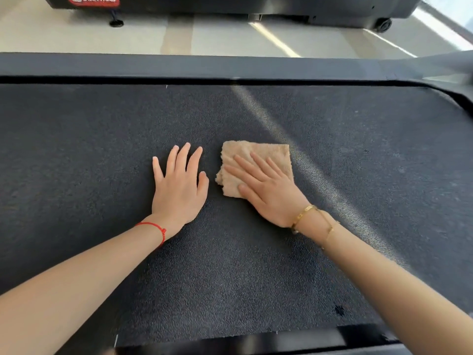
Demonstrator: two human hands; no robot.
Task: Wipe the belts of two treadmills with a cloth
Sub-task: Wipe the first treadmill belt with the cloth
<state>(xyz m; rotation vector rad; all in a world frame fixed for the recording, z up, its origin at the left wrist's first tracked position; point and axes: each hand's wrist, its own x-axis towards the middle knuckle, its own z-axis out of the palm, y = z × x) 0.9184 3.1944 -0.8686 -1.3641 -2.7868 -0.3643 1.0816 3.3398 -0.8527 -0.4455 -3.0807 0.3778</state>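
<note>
The left hand [178,185] lies flat on the dark treadmill belt [102,139], fingers spread and straight. Just to its right, the right hand [268,190] presses a folded tan cloth [256,155] onto the belt with straight fingers. Far behind, seemingly a second treadmill [230,6].

A pale floor [217,39] runs across the top of the view, crossed by bright streaks of sunlight [275,39]. A red string bracelet [156,228] circles one wrist; a gold bangle [303,213] and a thin gold chain [330,228] circle the other.
</note>
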